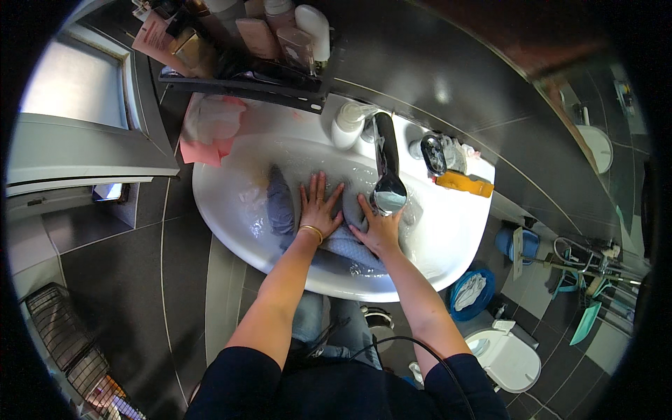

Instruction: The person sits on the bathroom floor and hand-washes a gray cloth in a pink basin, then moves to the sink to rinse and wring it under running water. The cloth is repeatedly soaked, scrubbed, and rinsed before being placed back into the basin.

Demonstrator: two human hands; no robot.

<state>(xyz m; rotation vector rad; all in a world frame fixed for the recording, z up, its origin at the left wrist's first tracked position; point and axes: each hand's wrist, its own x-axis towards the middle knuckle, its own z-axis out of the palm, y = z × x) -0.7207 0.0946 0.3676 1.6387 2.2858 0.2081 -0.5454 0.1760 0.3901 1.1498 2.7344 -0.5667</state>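
Grey cloth [354, 247] lies soaking in water inside a white washbasin [462, 226]. My left hand [318, 210] presses flat on it with fingers spread, a gold bracelet at the wrist. Close by, my right hand [380, 228] also rests on the wet cloth, its fingers apart and partly hidden by the tap's head. A chrome tap [388, 178] reaches over the basin just above that hand. Toward the left side of the water, a darker blue-grey part of fabric [280, 202] bulges up; whether it is a separate piece I cannot tell.
Behind the basin stand a white pump bottle [347, 128] and a black shelf [247, 86] crowded with toiletries. Pink packaging [207, 149] sits at the left rim, an orange item [464, 184] at the right. Beyond are a blue bucket [488, 299] and a toilet [506, 359].
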